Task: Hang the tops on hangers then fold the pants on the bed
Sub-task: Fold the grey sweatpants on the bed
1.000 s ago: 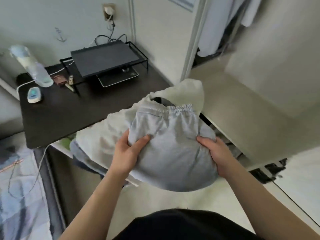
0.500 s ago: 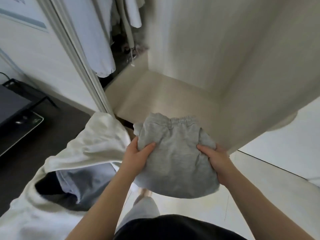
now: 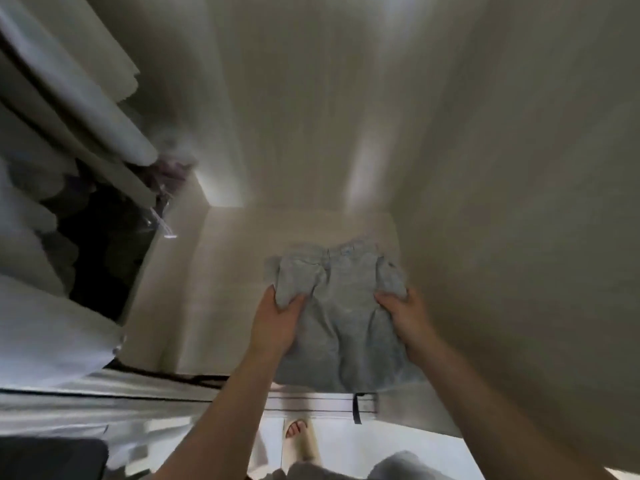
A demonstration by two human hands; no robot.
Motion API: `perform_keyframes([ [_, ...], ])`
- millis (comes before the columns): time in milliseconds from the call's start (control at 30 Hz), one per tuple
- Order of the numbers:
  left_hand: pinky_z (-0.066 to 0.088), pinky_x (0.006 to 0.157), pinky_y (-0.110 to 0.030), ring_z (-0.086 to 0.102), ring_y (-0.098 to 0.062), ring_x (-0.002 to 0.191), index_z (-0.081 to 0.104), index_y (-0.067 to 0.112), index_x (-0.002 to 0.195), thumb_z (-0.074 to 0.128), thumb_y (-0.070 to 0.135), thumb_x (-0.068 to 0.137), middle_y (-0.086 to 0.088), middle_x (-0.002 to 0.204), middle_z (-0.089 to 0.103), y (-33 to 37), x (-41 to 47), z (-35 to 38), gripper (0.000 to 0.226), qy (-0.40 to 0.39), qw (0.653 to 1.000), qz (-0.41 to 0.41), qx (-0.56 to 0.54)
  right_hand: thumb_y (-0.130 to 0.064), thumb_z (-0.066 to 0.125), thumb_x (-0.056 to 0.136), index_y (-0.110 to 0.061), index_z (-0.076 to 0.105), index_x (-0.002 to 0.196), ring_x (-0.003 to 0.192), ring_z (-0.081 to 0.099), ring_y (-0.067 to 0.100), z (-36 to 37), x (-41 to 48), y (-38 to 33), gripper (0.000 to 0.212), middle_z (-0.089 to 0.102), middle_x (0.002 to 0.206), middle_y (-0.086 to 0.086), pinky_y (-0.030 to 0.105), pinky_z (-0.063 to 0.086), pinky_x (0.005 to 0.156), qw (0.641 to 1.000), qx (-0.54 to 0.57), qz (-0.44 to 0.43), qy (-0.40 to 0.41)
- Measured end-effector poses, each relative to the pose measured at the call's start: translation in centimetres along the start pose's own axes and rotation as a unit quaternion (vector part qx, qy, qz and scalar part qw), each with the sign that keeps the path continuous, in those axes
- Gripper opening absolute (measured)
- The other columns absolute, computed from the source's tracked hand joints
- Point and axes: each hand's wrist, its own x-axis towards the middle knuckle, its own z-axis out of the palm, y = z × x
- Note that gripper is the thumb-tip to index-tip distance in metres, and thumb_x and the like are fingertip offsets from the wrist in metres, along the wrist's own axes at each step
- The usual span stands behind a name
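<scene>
A folded pair of grey pants (image 3: pixel 341 313) is held out in front of me over the light wooden shelf (image 3: pixel 221 289) inside a wardrobe. My left hand (image 3: pixel 277 323) grips the bundle's left edge, thumb on top and fingers beneath. On the right edge, my right hand (image 3: pixel 403 315) grips it the same way. The elastic waistband points away from me. The view is blurred by motion.
White and pale tops (image 3: pixel 52 140) hang in the wardrobe's left compartment, above a dark gap. The wardrobe's side wall (image 3: pixel 519 202) rises close on the right. The sliding door track (image 3: pixel 173 393) runs along the front edge. My slippered foot (image 3: pixel 298 441) stands on the pale floor.
I have turned right from the desk and chair to face the wardrobe. Both hands carried the folded grey pants forward over the shelf, keeping the same grip.
</scene>
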Motion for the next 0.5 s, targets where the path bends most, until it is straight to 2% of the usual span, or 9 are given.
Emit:
perform_keyframes([
  [67, 0.050, 0.092, -0.030, 0.064, -0.022, 0.113, 0.060, 0.020, 0.129, 0.070, 0.030, 0.094, 0.000, 0.122, 0.068, -0.7, 3.6, 0.3, 0.038, -0.035, 0.999, -0.004, 0.007, -0.011, 0.071, 0.088, -0.027, 0.068, 0.109, 0.096, 0.073, 0.019, 1.3, 2.4, 0.3, 0.026, 0.075, 0.108, 0.000, 0.038, 0.059, 0.084, 1.000, -0.007, -0.003, 0.023],
  [133, 0.050, 0.090, -0.029, 0.064, -0.023, 0.114, 0.059, 0.020, 0.131, 0.068, 0.027, 0.096, -0.001, 0.123, 0.068, -1.5, 6.9, 0.9, 0.037, -0.066, 0.998, 0.001, 0.018, -0.008, 0.071, 0.089, -0.031, 0.067, 0.102, 0.087, 0.073, 0.009, 2.1, 5.0, 0.3, 0.027, 0.076, 0.098, -0.010, 0.029, 0.059, 0.071, 0.999, -0.010, -0.003, 0.036],
  [200, 0.050, 0.098, -0.039, 0.063, -0.025, 0.117, 0.055, 0.020, 0.137, 0.065, 0.025, 0.098, -0.004, 0.129, 0.066, -2.5, 10.3, 2.1, 0.040, -0.094, 0.995, 0.001, 0.043, -0.006, 0.069, 0.089, -0.036, 0.065, 0.098, 0.074, 0.069, -0.006, 2.4, 7.7, 0.3, 0.032, 0.073, 0.086, -0.023, 0.013, 0.053, 0.059, 0.999, -0.020, 0.000, 0.047],
  [267, 0.048, 0.102, -0.039, 0.061, -0.023, 0.121, 0.050, 0.022, 0.143, 0.059, 0.024, 0.101, -0.002, 0.134, 0.063, -3.4, 13.1, 3.7, 0.044, -0.116, 0.991, 0.015, 0.063, -0.011, 0.070, 0.088, -0.043, 0.065, 0.094, 0.069, 0.063, -0.017, 2.2, 10.2, 0.0, 0.033, 0.068, 0.076, -0.034, 0.003, 0.044, 0.054, 0.996, -0.063, -0.011, 0.065],
  [333, 0.045, 0.099, -0.031, 0.060, -0.019, 0.120, 0.048, 0.027, 0.145, 0.056, 0.024, 0.102, 0.005, 0.133, 0.062, -4.1, 15.6, 5.9, 0.044, -0.118, 0.990, 0.032, 0.073, -0.014, 0.068, 0.089, -0.040, 0.068, 0.099, 0.077, 0.067, -0.009, 1.7, 13.0, -0.1, 0.028, 0.071, 0.081, -0.026, 0.008, 0.048, 0.059, 0.991, -0.100, -0.022, 0.089],
  [400, 0.043, 0.097, -0.028, 0.060, -0.017, 0.120, 0.046, 0.030, 0.146, 0.055, 0.025, 0.103, 0.010, 0.131, 0.061, -4.4, 18.2, 8.3, 0.044, -0.116, 0.990, 0.042, 0.072, -0.007, 0.062, 0.093, -0.026, 0.070, 0.113, 0.093, 0.070, 0.014, 1.2, 16.5, 0.1, 0.029, 0.074, 0.099, -0.005, 0.027, 0.058, 0.076, 0.989, -0.105, -0.026, 0.105],
  [433, 0.043, 0.098, -0.029, 0.059, -0.017, 0.121, 0.046, 0.029, 0.147, 0.054, 0.025, 0.103, 0.009, 0.132, 0.061, -4.5, 19.5, 9.5, 0.046, -0.112, 0.990, 0.048, 0.068, -0.002, 0.058, 0.093, -0.021, 0.070, 0.116, 0.094, 0.070, 0.018, 1.1, 18.2, 0.1, 0.032, 0.074, 0.103, 0.002, 0.032, 0.059, 0.080, 0.990, -0.086, -0.032, 0.107],
  [500, 0.044, 0.102, -0.031, 0.058, -0.019, 0.124, 0.046, 0.025, 0.149, 0.054, 0.025, 0.103, 0.005, 0.137, 0.060, -4.2, 22.2, 11.4, 0.047, -0.098, 0.991, 0.070, 0.057, 0.004, 0.052, 0.093, -0.016, 0.069, 0.116, 0.092, 0.070, 0.018, 1.4, 21.6, -0.2, 0.035, 0.073, 0.103, 0.006, 0.033, 0.059, 0.080, 0.989, -0.073, -0.054, 0.121],
])
